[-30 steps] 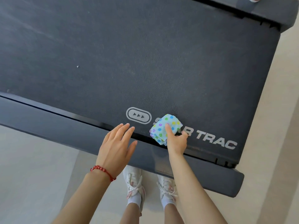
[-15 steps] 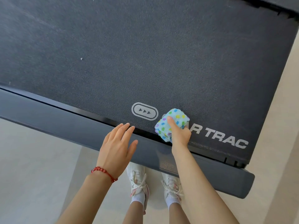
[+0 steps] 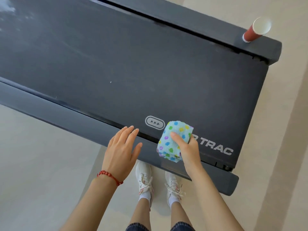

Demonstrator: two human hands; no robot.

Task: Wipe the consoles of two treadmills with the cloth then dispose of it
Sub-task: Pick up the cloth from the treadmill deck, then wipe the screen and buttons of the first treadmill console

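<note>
A folded light-blue cloth (image 3: 173, 139) with coloured dots is held in my right hand (image 3: 187, 148), thumb on top and fingers curled round its far side. It hangs over the near edge of a dark treadmill belt (image 3: 133, 72), next to white lettering. My left hand (image 3: 122, 150) is beside it on the left, fingers straight, hovering over the grey side rail (image 3: 70, 119). No console is in view.
A red paper cup (image 3: 255, 31) stands on the treadmill's far rail at the upper right. Pale floor (image 3: 33, 164) lies on both sides. My feet in white trainers (image 3: 145, 179) stand by the near rail.
The view has shifted so the treadmill's far rail and the red cup show. Both hands keep their pose and the cloth stays in my right hand.
</note>
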